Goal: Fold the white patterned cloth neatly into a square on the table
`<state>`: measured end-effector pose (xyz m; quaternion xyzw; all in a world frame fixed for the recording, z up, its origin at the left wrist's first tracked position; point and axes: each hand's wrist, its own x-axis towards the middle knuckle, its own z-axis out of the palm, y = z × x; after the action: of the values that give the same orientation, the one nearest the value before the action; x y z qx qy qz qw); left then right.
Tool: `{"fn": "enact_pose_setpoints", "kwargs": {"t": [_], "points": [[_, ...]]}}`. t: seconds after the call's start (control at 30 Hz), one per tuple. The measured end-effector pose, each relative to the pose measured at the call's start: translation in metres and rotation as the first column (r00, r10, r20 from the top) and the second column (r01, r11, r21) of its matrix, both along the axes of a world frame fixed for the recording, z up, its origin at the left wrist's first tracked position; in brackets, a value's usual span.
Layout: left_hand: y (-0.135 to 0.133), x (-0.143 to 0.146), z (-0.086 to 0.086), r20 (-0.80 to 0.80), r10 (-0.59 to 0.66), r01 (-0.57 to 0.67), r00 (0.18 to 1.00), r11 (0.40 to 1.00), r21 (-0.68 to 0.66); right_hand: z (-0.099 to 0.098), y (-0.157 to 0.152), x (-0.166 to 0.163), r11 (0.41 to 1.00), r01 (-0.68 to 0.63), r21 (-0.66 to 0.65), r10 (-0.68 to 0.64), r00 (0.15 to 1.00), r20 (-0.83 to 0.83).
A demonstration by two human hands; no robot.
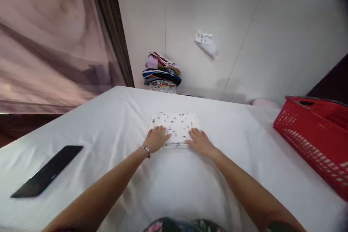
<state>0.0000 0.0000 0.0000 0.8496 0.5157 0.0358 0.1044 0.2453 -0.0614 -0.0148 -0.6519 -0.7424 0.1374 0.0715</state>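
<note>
cloth (176, 125) is folded flat, white with small scattered prints, mid-sheet (239, 134); layered edges show at its 6 o'clock side. left hand (157, 139) rests palm down on its 8 o'clock corner, right hand (200, 141) palm down on its 4 o'clock corner. hands are apart, fingers extended, neither clamped on anything; can't tell how hard they press. 1 bracelet (145, 148) on the left wrist.

around the cloth:
- 12 o'clock, a bit left: stack (162, 74) of folded clothes, mixed colours, past the sheet's far edge, near the wall (176, 7).
- 1 o'clock: clear pouch (208, 45) on the wall, handwritten label, too small to read.
- 3 o'clock: red basket (312, 130), slotted sides, cut off by the frame.
- 8 o'clock: flat black slab (47, 172) on the sheet, well apart from the left hand.
- 10 o'clock: pink curtain (46, 43).
- 6 o'clock: floral top (185, 224), only its edge in view.
</note>
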Motion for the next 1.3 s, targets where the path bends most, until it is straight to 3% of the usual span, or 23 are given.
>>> {"fn": "enact_pose_setpoints", "kwargs": {"t": [0.1, 0.2, 0.37, 0.53, 0.63, 0.73, 0.93, 1.1, 1.2, 1.3], "points": [[0.025, 0.012, 0.014, 0.013, 0.082, -0.083, 0.997, 0.987, 0.141, 0.015, 0.032, -0.01, 0.996, 0.004, 0.087, -0.006, 0.999, 0.032], [0.047, 0.014, 0.013, -0.004, 0.134, -0.13, 0.991, 0.971, 0.201, 0.019, 0.064, -0.01, 0.993, 0.066, 0.102, -0.071, 0.996, 0.049], [0.067, 0.002, -0.01, 0.007, 0.206, -0.206, 0.978, 0.978, 0.008, -0.001, 0.092, 0.006, 0.979, 0.203, 0.005, -0.203, 0.979, 0.001], [0.07, -0.003, -0.018, 0.111, 0.214, -0.216, 0.971, 0.976, 0.007, -0.012, 0.093, 0.016, 0.98, 0.198, 0.02, -0.191, 0.965, -0.181], [0.074, -0.007, -0.013, 0.236, 0.32, -0.327, 0.918, 0.945, -0.008, -0.008, 0.088, 0.023, 0.928, 0.371, -0.042, -0.349, 0.821, -0.451], [0.081, -0.015, -0.004, 0.295, 0.484, -0.456, 0.824, 0.875, -0.162, -0.006, 0.077, 0.034, 0.855, 0.5, -0.137, -0.478, 0.659, -0.58], [0.09, -0.026, 0.011, 0.26, 0.619, -0.496, 0.741, 0.766, -0.409, 0.001, 0.052, 0.044, 0.81, 0.499, -0.307, -0.573, 0.566, -0.592], [0.084, -0.027, 0.018, 0.276, 0.622, -0.474, 0.732, 0.757, -0.449, 0.011, 0.037, 0.043, 0.742, 0.408, -0.532, -0.669, 0.399, -0.628], [0.073, -0.026, 0.022, 0.385, 0.599, -0.415, 0.702, 0.783, -0.463, 0.012, 0.029, 0.044, 0.793, 0.376, -0.479, -0.593, 0.295, -0.75], [0.059, -0.023, 0.022, 0.513, 0.562, -0.326, 0.649, 0.814, -0.481, 0.01, 0.019, 0.049, 0.839, 0.426, -0.339, -0.477, 0.275, -0.835]]}}
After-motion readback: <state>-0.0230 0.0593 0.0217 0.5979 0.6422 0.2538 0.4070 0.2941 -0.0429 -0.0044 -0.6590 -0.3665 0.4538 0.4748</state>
